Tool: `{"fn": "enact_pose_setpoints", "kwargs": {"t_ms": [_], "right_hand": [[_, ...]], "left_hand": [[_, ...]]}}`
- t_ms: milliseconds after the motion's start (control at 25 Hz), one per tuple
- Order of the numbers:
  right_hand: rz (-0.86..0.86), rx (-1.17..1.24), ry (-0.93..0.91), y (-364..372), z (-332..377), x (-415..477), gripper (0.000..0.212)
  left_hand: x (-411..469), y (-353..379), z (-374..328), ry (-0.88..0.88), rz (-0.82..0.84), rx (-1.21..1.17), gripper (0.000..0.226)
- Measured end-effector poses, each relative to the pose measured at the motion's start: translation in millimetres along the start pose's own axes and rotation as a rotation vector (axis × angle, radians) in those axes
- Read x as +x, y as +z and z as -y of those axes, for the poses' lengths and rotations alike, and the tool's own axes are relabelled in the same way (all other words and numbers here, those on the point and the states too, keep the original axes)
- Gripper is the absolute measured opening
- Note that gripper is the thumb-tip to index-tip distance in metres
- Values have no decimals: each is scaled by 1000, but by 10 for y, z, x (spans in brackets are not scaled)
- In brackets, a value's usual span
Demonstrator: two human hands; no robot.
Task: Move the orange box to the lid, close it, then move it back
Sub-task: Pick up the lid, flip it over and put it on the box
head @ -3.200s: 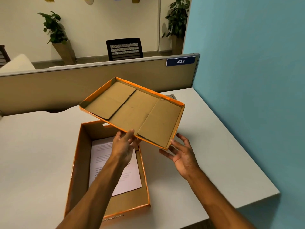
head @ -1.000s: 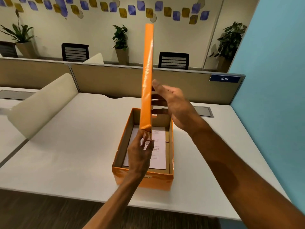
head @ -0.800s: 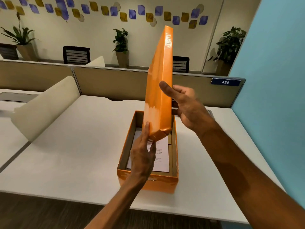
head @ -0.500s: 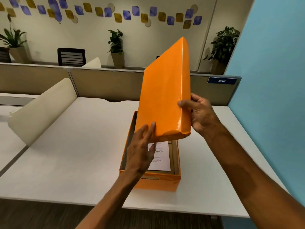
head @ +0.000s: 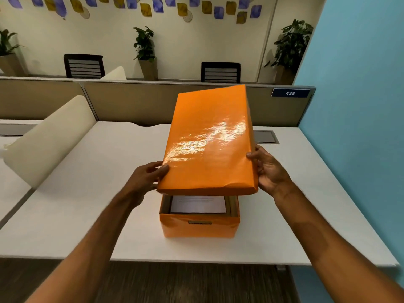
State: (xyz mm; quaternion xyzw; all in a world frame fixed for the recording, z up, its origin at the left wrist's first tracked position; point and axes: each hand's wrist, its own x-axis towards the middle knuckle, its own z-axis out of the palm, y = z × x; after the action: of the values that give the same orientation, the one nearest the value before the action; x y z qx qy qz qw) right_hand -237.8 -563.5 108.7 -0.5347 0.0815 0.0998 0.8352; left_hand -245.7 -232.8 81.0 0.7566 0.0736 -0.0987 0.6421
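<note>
The orange box [head: 199,226] stands open on the white desk [head: 87,204], near its front edge. A white printed sheet [head: 197,204] lies inside it. Above the box I hold the glossy orange lid [head: 209,141], top side up and tilted, its near edge a little above the box's front rim. My left hand [head: 146,178] grips the lid's left edge near the front corner. My right hand [head: 269,171] grips its right edge. The lid hides most of the box's inside.
A cream curved divider [head: 48,138] rises at the desk's left side. A beige partition [head: 131,101] with a blue "438" tag [head: 290,93] runs along the back. A blue wall [head: 360,127] borders the right. A grey cable hatch [head: 265,136] sits at the back right.
The lid has turned from edge-on and upright to top side up and has tipped down over the box. My right hand shifted to its right edge, my left to its left edge.
</note>
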Motion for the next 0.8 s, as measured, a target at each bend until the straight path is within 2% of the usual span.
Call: {"fn": "enact_pose_setpoints", "kwargs": {"t_ms": [80, 280, 520, 800], "right_hand": [[-38, -6, 22, -64, -115, 26, 53], [-158, -211, 101, -79, -419, 76, 58], [-182, -293, 202, -73, -737, 181, 59], [-205, -411, 227, -128, -851, 278, 53]], "left_hand": [[12, -61, 34, 4, 13, 53, 53], [36, -33, 230, 10, -15, 106, 41], [95, -125, 519, -31, -29, 223, 55], [131, -66, 685, -67, 11, 121, 58]]}}
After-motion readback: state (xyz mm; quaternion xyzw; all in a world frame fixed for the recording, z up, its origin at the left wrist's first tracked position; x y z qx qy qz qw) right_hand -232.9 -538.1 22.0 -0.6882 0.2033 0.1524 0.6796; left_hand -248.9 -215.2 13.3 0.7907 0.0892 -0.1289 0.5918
